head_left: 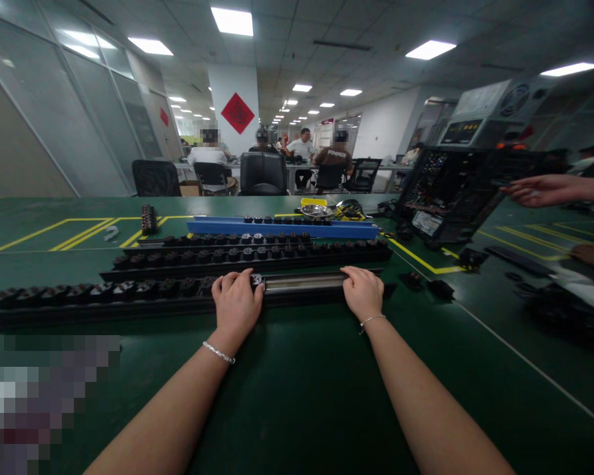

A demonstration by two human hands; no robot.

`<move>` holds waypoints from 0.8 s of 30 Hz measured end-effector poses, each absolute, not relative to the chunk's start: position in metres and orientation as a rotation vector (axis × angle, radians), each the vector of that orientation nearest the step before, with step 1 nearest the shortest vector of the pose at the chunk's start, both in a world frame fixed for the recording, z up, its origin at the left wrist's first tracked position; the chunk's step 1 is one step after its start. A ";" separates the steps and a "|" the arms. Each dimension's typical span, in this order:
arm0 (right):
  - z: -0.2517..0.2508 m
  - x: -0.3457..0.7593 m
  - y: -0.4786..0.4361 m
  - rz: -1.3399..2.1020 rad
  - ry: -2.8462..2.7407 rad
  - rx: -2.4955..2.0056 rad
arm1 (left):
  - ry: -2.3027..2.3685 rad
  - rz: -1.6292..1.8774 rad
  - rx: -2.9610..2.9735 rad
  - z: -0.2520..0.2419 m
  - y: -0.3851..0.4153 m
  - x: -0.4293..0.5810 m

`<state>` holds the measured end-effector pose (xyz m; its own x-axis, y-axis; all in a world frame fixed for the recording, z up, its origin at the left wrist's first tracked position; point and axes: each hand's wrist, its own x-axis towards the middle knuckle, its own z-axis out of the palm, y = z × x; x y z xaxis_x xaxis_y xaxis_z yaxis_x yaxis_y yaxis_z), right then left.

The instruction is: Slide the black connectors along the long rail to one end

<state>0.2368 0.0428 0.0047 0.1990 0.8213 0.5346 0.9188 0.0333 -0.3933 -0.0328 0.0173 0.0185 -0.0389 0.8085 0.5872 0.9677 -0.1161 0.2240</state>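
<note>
Clock positions from view centre. Left hand (pixel 237 300), 8 o'clock: half closed, fingers bent over the long black channel-shaped rail (pixel 89 310), thumb beside a black round part (pixel 256 280); fingertips hidden, firm grip cannot be told. Right hand (pixel 363 290), 4 o'clock: likewise half closed over the rail near its 4 o'clock end; contact beneath hidden. Near rail runs from 8 to 4 o'clock, with a silvery stretch (pixel 304 284) between the hands. Pixelated patch at 8 o'clock, unreadable. Another person's hand (pixel 539 190), 3 o'clock, arm cut off.

Counts: bracelets, 2, one per wrist; blue long rail (pixel 282 228), 1, near centre; open black computer case (pixel 440 191), 1, between 2 and 3 o'clock. Round parts overlap; no count.

Tabletop (pixel 297 396): green, yellow lines. Room: lit ceiling panels, seated people towards 12, red diamond-shaped sign (pixel 237 113) at 11 o'clock.
</note>
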 end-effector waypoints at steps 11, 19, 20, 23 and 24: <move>0.005 0.236 0.042 -0.172 -1.630 -1.790 | -1.835 -0.804 -1.924 0.018 0.013 -0.029; 0.006 0.237 0.042 -0.161 -1.628 -1.793 | -1.823 -0.843 -1.957 0.019 0.012 -0.028; 0.006 0.237 0.042 -0.161 -1.628 -1.793 | -1.823 -0.843 -1.956 0.019 0.012 -0.028; 0.006 0.236 0.042 -0.159 -1.635 -1.797 | -1.823 -0.839 -1.960 0.019 0.012 -0.028; 0.006 0.236 0.042 -0.158 -1.635 -1.801 | -1.822 -0.838 -1.963 0.019 0.012 -0.028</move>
<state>0.2362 0.0420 0.0061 0.1998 0.8312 0.5189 0.9152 0.0308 -0.4018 -0.0283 0.0123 0.0186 0.0067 0.7848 0.6197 0.9813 -0.1245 0.1471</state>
